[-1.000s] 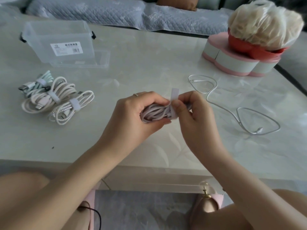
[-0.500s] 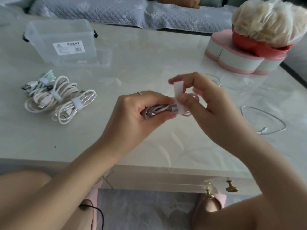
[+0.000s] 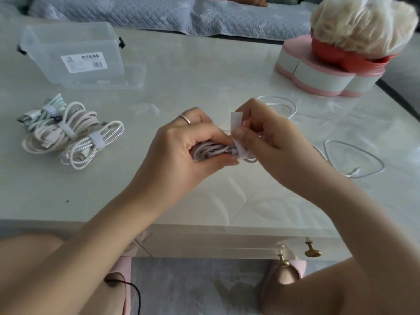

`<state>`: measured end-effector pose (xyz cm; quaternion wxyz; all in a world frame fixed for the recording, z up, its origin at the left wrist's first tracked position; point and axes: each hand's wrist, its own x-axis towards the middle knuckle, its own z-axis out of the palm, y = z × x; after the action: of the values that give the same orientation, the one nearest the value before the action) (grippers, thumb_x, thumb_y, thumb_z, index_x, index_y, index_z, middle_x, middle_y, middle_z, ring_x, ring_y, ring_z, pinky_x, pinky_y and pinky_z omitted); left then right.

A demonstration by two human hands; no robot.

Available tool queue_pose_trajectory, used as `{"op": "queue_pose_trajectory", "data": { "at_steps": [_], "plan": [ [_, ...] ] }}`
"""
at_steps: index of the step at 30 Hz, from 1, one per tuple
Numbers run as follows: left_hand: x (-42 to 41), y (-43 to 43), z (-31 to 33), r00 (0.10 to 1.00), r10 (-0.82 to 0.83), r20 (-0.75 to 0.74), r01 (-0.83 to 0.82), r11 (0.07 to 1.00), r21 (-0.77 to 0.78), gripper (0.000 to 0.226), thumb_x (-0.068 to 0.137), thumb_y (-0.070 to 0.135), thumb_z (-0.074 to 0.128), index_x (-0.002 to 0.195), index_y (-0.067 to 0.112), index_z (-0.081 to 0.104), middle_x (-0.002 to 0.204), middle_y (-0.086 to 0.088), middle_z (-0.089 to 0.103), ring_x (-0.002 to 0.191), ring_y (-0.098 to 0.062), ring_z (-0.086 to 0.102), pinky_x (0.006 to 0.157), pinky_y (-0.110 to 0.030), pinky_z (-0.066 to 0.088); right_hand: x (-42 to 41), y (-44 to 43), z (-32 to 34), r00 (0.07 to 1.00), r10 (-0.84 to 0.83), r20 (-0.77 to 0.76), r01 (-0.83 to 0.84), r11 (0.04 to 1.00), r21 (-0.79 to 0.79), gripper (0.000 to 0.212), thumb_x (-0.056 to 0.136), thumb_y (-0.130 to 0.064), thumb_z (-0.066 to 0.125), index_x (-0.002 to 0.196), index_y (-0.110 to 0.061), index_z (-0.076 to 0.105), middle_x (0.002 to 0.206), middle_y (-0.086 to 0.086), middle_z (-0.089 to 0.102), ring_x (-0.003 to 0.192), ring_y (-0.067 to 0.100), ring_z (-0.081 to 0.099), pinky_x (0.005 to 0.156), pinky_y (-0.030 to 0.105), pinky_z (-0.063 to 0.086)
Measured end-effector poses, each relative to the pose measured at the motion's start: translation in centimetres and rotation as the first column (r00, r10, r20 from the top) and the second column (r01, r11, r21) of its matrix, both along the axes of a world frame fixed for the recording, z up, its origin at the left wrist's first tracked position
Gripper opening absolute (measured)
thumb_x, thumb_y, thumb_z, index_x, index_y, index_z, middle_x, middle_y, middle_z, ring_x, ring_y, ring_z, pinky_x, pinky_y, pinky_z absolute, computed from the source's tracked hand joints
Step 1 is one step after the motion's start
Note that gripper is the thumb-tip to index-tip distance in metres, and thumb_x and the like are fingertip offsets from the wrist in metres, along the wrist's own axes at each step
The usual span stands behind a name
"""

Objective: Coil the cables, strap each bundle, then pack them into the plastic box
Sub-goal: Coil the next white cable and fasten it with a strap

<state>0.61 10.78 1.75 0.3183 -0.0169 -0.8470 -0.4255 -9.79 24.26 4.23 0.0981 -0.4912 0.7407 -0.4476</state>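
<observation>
A coiled cable (image 3: 210,151) is held above the middle of the counter (image 3: 204,71) as a white strap (image 3: 236,133) is wrapped around it.

The coil is clamped in the left hand (image 3: 188,146); the strap is pinched by the right hand (image 3: 261,135). Three strapped bundles (image 3: 72,133) are seen near the left edge, the plastic box (image 3: 70,51) at the far left corner, and a loose cable (image 3: 354,155) toward the right edge.

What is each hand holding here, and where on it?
Left hand clamps the coiled pale cable bundle at one end; right hand pinches the white strap wrapped around it.
</observation>
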Motion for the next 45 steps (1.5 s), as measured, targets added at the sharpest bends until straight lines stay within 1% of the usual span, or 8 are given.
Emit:
{"op": "queue_pose_trajectory", "data": {
  "at_steps": [5, 14, 19, 23, 28, 32, 39, 45],
  "plan": [
    [0.0, 0.0, 0.1, 1.0, 0.023, -0.013, -0.024, 0.998, -0.055, 0.021, 0.069, 0.019, 0.08, 0.085, 0.009, 0.073, 0.08, -0.005, 0.056, 0.067, -0.01, 0.058, 0.06, -0.02, 0.045, 0.0, -0.5, -0.4, 0.994, -0.031, 0.104, 0.039, 0.996, -0.077, 0.015, 0.091, -0.01, 0.054, 0.08, -0.016, 0.047, 0.064, -0.01, 0.046, 0.057, 0.003, 0.04, 0.054, 0.012, 0.035],
    [0.0, -0.1, 0.4, 0.991, 0.037, -0.126, -0.053, 0.99, -0.131, 0.022, 0.071, 0.012, 0.081, 0.083, -0.001, 0.068, 0.086, -0.008, 0.062, 0.078, -0.013, 0.061, 0.068, -0.025, 0.049, 0.0, -1.1, -0.6, 0.97, -0.06, 0.235, 0.108, 0.975, -0.196, 0.013, 0.082, -0.019, 0.058, 0.072, -0.022, 0.05, 0.066, -0.002, 0.049, 0.063, 0.013, 0.044, 0.057, 0.029, 0.037],
    [-0.1, -0.5, 0.4, 0.987, 0.092, -0.132, -0.1, 0.993, -0.058, 0.023, 0.072, 0.019, 0.08, 0.08, 0.001, 0.069, 0.083, -0.005, 0.064, 0.077, -0.015, 0.062, 0.067, -0.032, 0.05, 0.0, -0.7, 0.0, 0.906, 0.087, 0.415, 0.018, 0.97, -0.244, 0.01, 0.087, -0.019, 0.053, 0.081, -0.014, 0.048, 0.078, 0.016, 0.05, 0.071, 0.018, 0.05, 0.068, 0.03, 0.047],
    [-0.3, -0.3, 0.3, 0.993, 0.065, -0.102, -0.067, 0.998, -0.014, 0.021, 0.07, 0.02, 0.081, 0.079, 0.004, 0.069, 0.084, -0.003, 0.066, 0.076, -0.014, 0.065, 0.066, -0.034, 0.053, -0.1, -0.4, 0.4, 0.985, 0.048, 0.165, -0.01, 0.975, -0.222, 0.008, 0.089, -0.015, 0.053, 0.082, -0.015, 0.05, 0.093, 0.022, 0.06, 0.075, 0.027, 0.056, 0.063, 0.03, 0.048],
    [-0.2, -0.5, 1.2, 0.999, 0.038, 0.019, -0.043, 0.909, 0.416, 0.02, 0.063, 0.022, 0.079, 0.078, 0.012, 0.07, 0.071, 0.002, 0.071, 0.06, -0.016, 0.068, 0.057, -0.029, 0.057, 0.2, 0.0, 1.2, 0.996, 0.087, -0.031, -0.092, 0.945, -0.314, 0.021, 0.093, -0.004, 0.052, 0.086, -0.023, 0.048, 0.091, -0.001, 0.065, 0.084, 0.01, 0.063, 0.07, 0.02, 0.046],
    [-0.3, 0.1, 1.2, 0.999, -0.034, 0.036, 0.019, 0.938, 0.347, 0.022, 0.062, 0.023, 0.079, 0.079, 0.012, 0.07, 0.071, 0.001, 0.07, 0.057, -0.016, 0.066, 0.058, -0.028, 0.056, 0.0, 0.3, 1.5, 0.995, 0.027, -0.094, -0.051, 0.964, -0.261, 0.018, 0.091, -0.004, 0.054, 0.088, -0.021, 0.05, 0.092, -0.002, 0.067, 0.087, 0.009, 0.066, 0.076, 0.025, 0.05],
    [-0.5, 0.2, 1.0, 0.995, -0.065, 0.074, 0.041, 0.956, 0.291, 0.027, 0.059, 0.022, 0.085, 0.08, 0.014, 0.07, 0.083, -0.008, 0.069, 0.064, -0.018, 0.068, 0.062, -0.037, 0.058, -0.4, 0.7, 1.1, 0.991, -0.015, -0.133, 0.0, 0.994, -0.107, 0.004, 0.093, -0.012, 0.049, 0.095, -0.009, 0.051, 0.087, -0.002, 0.063, 0.068, 0.023, 0.063, 0.06, 0.045, 0.051],
    [-0.4, 0.6, 0.9, 0.995, -0.022, 0.094, -0.01, 0.946, 0.325, 0.026, 0.06, 0.03, 0.087, 0.076, 0.018, 0.07, 0.071, -0.002, 0.07, 0.062, -0.021, 0.068, 0.061, -0.047, 0.056, -0.1, 0.0, 0.6, 0.996, -0.063, -0.07, 0.048, 0.977, -0.207, 0.016, 0.092, -0.012, 0.049, 0.081, -0.022, 0.042, 0.073, 0.008, 0.054, 0.067, 0.028, 0.054, 0.057, 0.03, 0.045]
  ]
}}
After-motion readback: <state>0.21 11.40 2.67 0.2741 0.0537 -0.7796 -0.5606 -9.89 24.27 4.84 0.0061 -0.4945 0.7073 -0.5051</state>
